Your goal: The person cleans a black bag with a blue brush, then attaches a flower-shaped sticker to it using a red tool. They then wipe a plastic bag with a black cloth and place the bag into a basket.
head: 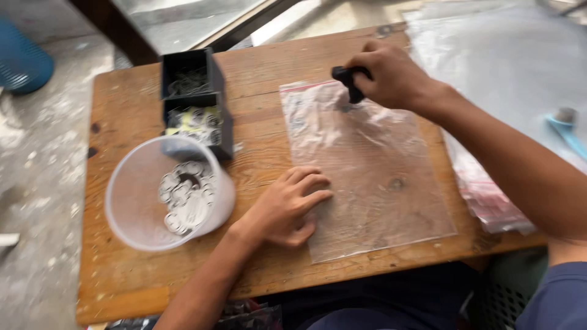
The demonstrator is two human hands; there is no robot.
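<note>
Head view: left hand (286, 206) fingers flat on clear bag (367, 171); right hand (391, 76) fingers gripping black stamp (348, 82) on bag's top.

Blur, edges and covered spots

I can't make out the small black tool (348, 80) half-buried in my right hand (391, 76); the ringed pieces in the plastic cup (131, 201) blur together, and the blue tool (567, 125) runs off-frame.

Clear zip-top plastic bag (367, 165): rectangular, red-striped seal at far end, flat on wooden table centre. Stack of similar clear bags (489, 195): red-edged, at table's right edge. Large translucent plastic sheet (507, 61): far right.
</note>
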